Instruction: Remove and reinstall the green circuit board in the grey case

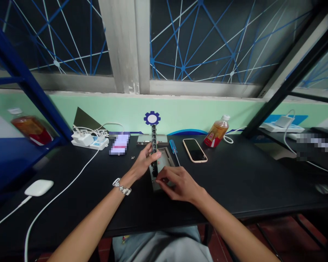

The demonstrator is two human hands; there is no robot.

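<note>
My left hand (144, 162) is closed around a long black strip with a row of socket-like openings (154, 140), its thumb pressed on the near side. The strip stands tilted over a shallow grey metal case (168, 158) on the black table. At the strip's lower end, the thumb and forefinger of my right hand (180, 183) are pinched together; whatever is between them is too small or hidden to make out. Behind the case lies another flat grey metal piece (142, 140). A blue-handled screwdriver (173, 146) rests just right of the case, its shaft pointing toward my right hand.
A few tiny metal parts (132, 157) lie left of my left hand. Farther back are a phone with a pale case (195, 150), a drink bottle (217, 133), a lit blurred screen (119, 143) and a power strip (100, 142). White cables and a white charger (39, 187) occupy the left.
</note>
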